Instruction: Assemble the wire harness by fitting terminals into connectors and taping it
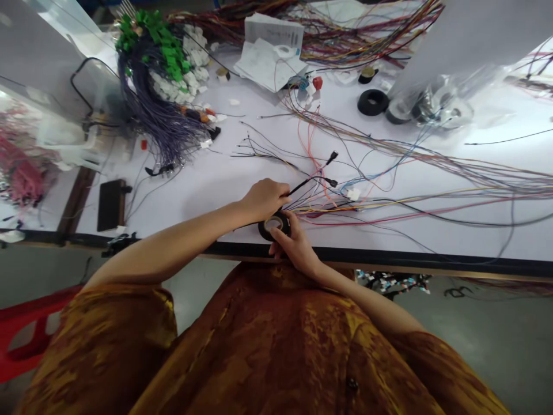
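My left hand [264,199] has its fingers closed on a wire harness [301,185], at a branch wrapped in black. This branch ends in two small black connectors [332,157]. Just below, my right hand [299,246] grips a roll of black tape [262,230] near the table's front edge. The two hands almost touch. To the right of them, thin red, yellow, blue and black wires [401,203] spread across the table, with a white connector [353,193] among them. What lies under my left fingers is hidden.
Purple wires [151,124] with green and white connectors lie at the back left. A dark box [111,204] sits near the front edge. Papers [270,63] and more wire bundles lie behind. A black tape roll [372,102] rests back right. A red stool [30,337] stands lower left.
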Motion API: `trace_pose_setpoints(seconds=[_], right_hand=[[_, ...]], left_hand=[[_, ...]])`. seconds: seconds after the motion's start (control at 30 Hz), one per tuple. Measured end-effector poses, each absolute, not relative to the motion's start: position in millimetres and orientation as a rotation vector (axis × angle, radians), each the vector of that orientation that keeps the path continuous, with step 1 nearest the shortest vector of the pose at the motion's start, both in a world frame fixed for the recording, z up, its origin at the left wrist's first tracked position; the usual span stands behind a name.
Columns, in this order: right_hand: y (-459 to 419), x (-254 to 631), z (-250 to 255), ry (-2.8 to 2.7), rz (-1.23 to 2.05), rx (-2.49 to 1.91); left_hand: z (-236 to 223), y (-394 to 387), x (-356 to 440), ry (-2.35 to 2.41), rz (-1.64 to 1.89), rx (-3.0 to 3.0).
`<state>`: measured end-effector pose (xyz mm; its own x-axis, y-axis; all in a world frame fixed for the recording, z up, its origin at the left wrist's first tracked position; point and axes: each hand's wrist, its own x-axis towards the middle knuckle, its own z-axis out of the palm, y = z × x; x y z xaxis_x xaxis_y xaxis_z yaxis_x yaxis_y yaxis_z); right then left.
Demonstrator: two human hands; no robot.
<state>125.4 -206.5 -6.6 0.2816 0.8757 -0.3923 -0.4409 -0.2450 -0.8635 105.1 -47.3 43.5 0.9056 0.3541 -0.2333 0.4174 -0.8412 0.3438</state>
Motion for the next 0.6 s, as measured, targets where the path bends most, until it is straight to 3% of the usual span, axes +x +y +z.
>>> trace_pose_setpoints(seconds=[0.17, 0.27, 0.43, 0.6], right_hand=[[-202, 120, -7, -0.461, 1.419, -1.065], [-205, 138, -14, -0.794, 1.263, -1.274], [-201, 205, -9, -1.336, 0.462, -1.708], [-154, 250, -8, -1.928, 0.499, -1.663]], left_hand=[[51, -46, 121, 0.543, -0.329, 2.677], [48, -47, 115, 0.567, -0.281, 2.611], [21, -66, 74, 0.608, 0.146, 2.494], [-15, -87, 44, 0.659, 0.684, 2.234]])
